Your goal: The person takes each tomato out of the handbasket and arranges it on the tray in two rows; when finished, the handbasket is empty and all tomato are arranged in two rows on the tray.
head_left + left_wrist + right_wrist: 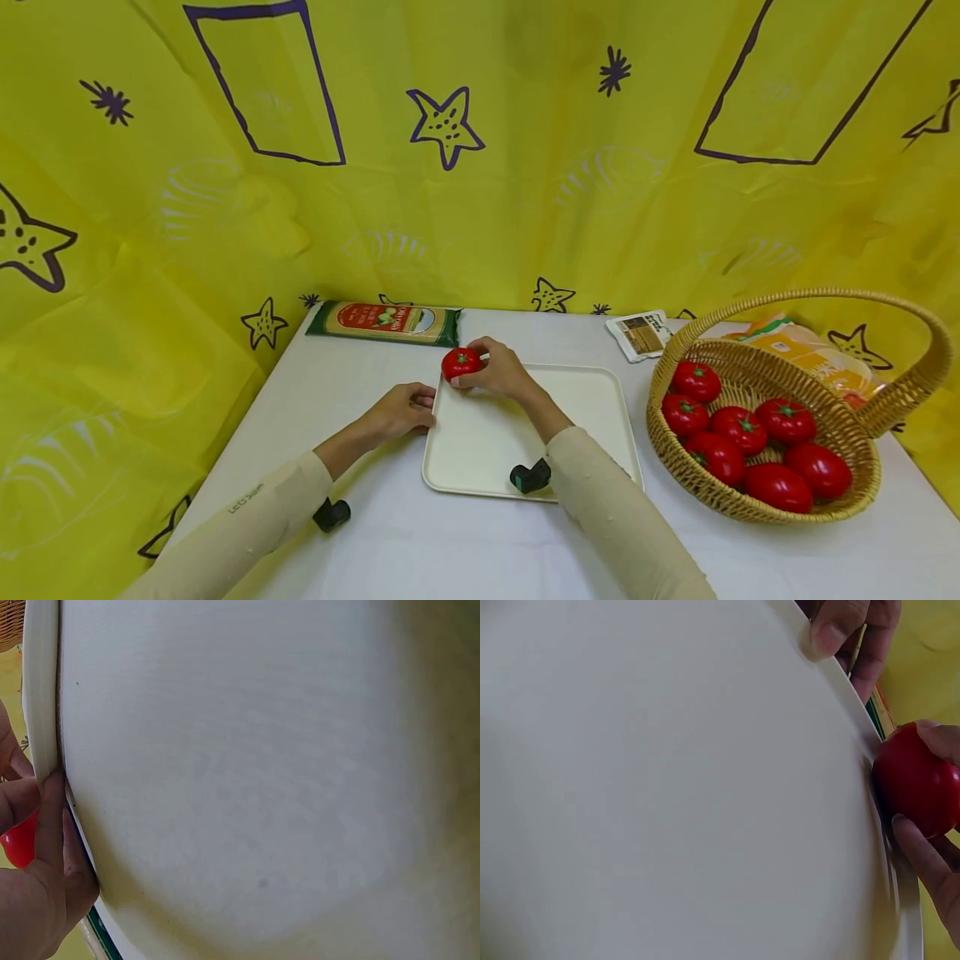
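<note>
My right hand (497, 372) grips a red tomato (459, 363) at the far left corner of a white tray (480, 446). In the right wrist view the tomato (911, 780) is low against the tray's rim, thumb and fingers on either side of it. My left hand (401, 410) is at the tray's left edge. Seen from the left wrist, that hand (49, 877) pinches the rim (41, 690) between thumb and fingers.
A wicker basket (667, 446) with several tomatoes (787, 421) stands on the right. Behind the tray lies a green and tan packet (382, 323). A small white sachet (640, 335) and an orange bag (813, 354) lie at the back right, before a yellow curtain (517, 217).
</note>
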Demonstrator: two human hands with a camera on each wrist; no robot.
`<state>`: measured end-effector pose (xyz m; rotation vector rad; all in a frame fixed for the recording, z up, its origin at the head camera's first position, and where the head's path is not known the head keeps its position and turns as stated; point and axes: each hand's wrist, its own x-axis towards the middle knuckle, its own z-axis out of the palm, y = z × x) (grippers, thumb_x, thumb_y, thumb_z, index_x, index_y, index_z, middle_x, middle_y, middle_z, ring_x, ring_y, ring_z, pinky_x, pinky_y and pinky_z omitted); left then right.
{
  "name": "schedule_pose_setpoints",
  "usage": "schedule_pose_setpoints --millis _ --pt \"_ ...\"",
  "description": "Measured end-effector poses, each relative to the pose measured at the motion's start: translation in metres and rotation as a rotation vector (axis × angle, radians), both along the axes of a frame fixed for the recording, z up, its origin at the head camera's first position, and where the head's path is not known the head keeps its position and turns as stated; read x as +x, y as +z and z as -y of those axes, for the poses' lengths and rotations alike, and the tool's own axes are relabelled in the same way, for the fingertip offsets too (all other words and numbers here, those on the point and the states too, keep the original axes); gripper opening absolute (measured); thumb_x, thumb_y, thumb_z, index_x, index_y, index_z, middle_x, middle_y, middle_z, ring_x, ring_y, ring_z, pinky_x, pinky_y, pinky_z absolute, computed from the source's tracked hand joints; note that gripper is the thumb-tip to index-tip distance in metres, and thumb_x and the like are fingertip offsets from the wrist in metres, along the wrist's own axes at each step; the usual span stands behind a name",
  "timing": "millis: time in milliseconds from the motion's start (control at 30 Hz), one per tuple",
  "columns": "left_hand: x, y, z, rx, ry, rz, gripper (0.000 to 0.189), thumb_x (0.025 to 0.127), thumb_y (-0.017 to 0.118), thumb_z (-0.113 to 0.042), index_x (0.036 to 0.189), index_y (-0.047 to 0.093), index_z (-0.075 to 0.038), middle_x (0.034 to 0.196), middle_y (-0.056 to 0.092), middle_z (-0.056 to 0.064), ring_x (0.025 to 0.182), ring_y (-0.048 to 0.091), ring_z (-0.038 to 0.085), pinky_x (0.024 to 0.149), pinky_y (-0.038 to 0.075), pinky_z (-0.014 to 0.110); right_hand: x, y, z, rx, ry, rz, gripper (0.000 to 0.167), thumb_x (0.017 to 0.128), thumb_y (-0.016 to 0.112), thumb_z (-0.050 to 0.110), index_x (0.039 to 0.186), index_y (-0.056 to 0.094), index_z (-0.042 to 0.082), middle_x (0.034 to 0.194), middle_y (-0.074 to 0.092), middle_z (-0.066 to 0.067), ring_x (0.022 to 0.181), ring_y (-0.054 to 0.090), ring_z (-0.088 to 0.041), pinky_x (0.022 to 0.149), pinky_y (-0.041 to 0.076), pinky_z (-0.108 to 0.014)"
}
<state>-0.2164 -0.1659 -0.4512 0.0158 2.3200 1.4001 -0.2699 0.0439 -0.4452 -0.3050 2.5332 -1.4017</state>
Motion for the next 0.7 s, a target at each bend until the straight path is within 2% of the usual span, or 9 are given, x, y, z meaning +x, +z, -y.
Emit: schedule_pose_setpoints --millis 333,700 --pt "-0.0009 0.0008 0.0006 -0.015 -0.005 0.004 0.050 0.085 0.070 0.001 0.132 0.055 0.006 0.114 0.060 0.014 0.093 0.060 0.019 0.081 0.060 0.028 -0.0008 -0.0019 0.0069 0.008 0.010 -0.024 0.068 0.080 0.085 0.026 0.137 0.055 0.006 0.130 0.062 -0.016 0.119 0.059 -0.032 0.102 0.053 -0.045" --pt "-0.0005 0.0003 0.0002 -0.011 -0.004 0.007 0.049 0.085 0.070 0.002 0.132 0.055 0.006 0.115 0.060 0.015 0.093 0.061 0.020 0.081 0.061 0.029 0.0004 0.0012 0.0061 0.012 0.027 -0.004 0.068 0.081 0.084 0.025 0.140 0.053 0.007 0.133 0.060 -0.017 0.121 0.057 -0.033 0.103 0.052 -0.046"
